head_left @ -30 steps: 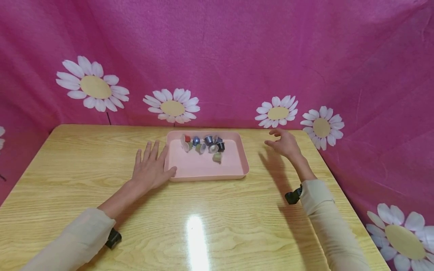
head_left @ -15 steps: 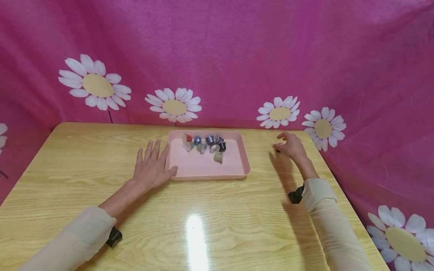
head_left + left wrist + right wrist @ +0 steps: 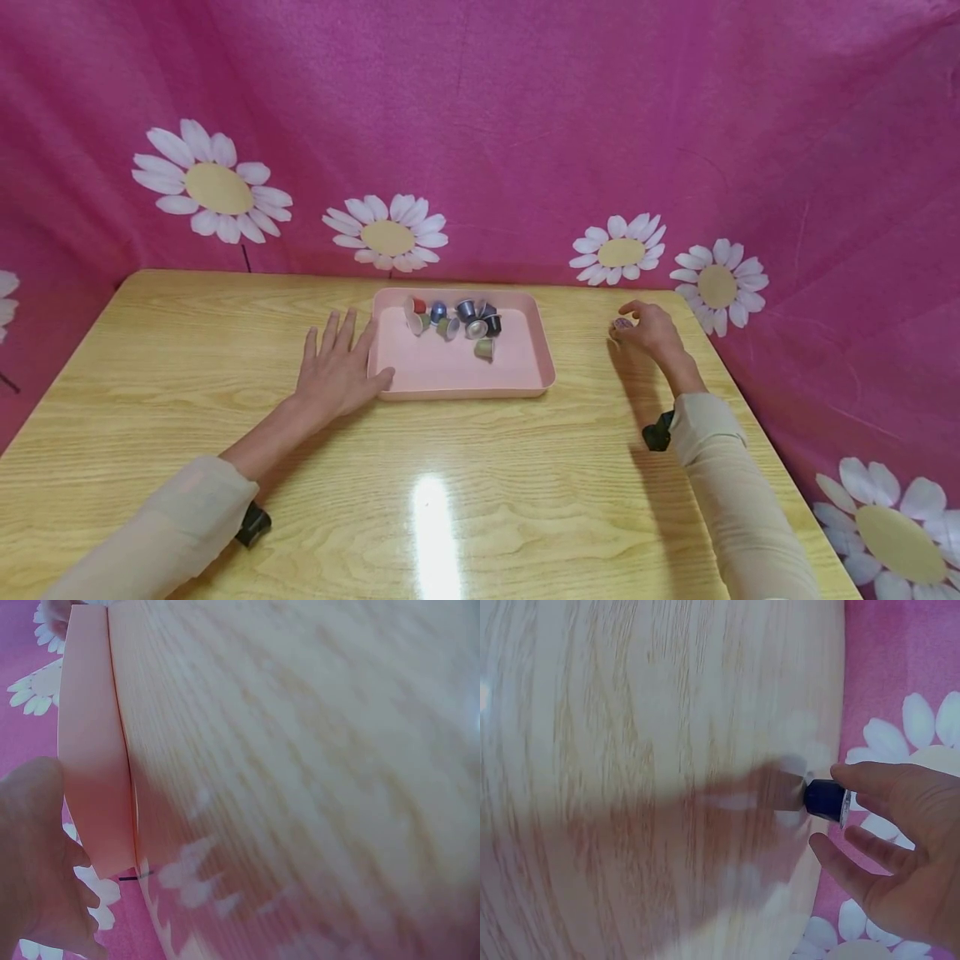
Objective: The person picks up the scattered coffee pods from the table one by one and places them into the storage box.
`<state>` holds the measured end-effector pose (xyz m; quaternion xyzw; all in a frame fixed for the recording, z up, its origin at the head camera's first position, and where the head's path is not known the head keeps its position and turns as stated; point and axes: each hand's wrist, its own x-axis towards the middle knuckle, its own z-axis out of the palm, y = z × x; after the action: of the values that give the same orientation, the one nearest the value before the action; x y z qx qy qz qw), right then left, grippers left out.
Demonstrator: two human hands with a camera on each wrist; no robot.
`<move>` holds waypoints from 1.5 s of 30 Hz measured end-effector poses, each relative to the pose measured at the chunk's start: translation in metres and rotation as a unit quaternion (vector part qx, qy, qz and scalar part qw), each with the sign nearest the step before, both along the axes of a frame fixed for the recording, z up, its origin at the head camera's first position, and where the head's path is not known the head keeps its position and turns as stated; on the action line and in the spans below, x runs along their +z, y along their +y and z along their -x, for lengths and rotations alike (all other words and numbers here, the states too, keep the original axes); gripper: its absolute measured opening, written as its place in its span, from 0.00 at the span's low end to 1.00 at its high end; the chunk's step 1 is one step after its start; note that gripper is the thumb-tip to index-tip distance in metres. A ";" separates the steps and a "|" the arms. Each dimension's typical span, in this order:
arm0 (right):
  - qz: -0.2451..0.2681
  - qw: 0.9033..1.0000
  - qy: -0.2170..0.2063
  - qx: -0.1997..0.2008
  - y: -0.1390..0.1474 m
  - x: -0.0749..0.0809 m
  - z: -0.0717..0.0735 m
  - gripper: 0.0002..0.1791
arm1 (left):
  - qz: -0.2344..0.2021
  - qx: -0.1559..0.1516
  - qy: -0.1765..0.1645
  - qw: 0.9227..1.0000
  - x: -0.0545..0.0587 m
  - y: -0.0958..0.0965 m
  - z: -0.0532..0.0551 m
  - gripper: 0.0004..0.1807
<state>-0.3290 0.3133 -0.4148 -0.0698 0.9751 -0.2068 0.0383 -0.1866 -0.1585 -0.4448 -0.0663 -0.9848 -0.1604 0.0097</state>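
Note:
A dark blue coffee capsule (image 3: 826, 799) is between the thumb and fingers of my right hand (image 3: 651, 333), right of the tray. Its silvery lid points up and its narrow end is down at the table; whether it touches the wood I cannot tell. My left hand (image 3: 333, 375) lies with fingers spread at the left side of the pink tray (image 3: 517, 380), thumb at the near left corner. In the left wrist view the same hand (image 3: 37, 870) is beside the tray wall (image 3: 94, 750). Inside the tray sit several coffee capsules, including a red one (image 3: 418, 306) and a green one (image 3: 484, 349).
The wooden table (image 3: 525, 483) ends at a pink curtain (image 3: 495, 142) with daisies, behind it and on both sides. Each wrist carries a small black camera, such as the one (image 3: 658, 432) on the right.
My right hand has moved a little rightward and toward me. The capsule under it, hidden at first, now shows its lid. The left hand stays in place beside the tray.

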 end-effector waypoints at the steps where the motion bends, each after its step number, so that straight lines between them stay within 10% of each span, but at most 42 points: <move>1: -0.001 1.000 -0.004 0.000 0.000 -0.001 0.001 0.26 | -0.001 0.000 -0.001 1.000 0.000 0.000 0.000 0.49; 45: 0.044 0.998 0.021 0.035 -0.024 0.005 -0.002 0.13 | -0.005 0.002 -0.007 1.000 0.001 0.001 0.001 0.49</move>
<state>-0.3275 0.2891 -0.4096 -0.1098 0.9626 -0.2466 0.0217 -0.1874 -0.1578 -0.4439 -0.0628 -0.9842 -0.1652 0.0040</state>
